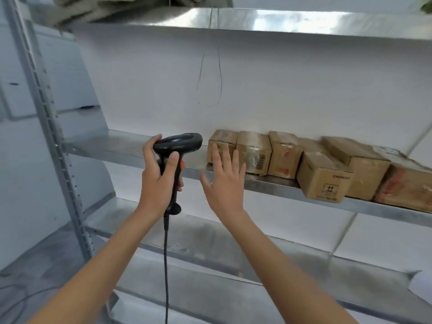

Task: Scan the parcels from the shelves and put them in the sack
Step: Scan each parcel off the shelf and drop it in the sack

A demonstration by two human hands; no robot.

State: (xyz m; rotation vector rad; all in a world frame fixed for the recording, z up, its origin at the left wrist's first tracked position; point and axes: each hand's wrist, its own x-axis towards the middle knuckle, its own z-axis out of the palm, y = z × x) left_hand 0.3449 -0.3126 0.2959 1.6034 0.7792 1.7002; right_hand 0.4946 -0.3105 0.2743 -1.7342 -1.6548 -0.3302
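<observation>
My left hand (159, 176) grips the handle of a black barcode scanner (178, 146) with an orange trigger; its cable hangs straight down. My right hand (224, 181) is raised with fingers spread and straight, holding nothing, just in front of the leftmost cardboard parcel (222, 139). Several brown cardboard parcels stand in a row on the middle metal shelf (131, 150), among them a taped one (253, 152) and a larger box (323, 177) that overhangs the shelf's front edge. No sack is in view.
A metal shelf upright (50, 127) with holes rises at the left. An upper shelf (280, 22) carries folded cloth at the top left. A lower shelf (210, 244) lies below my arms. A thin wire loop (209, 83) hangs against the white back wall.
</observation>
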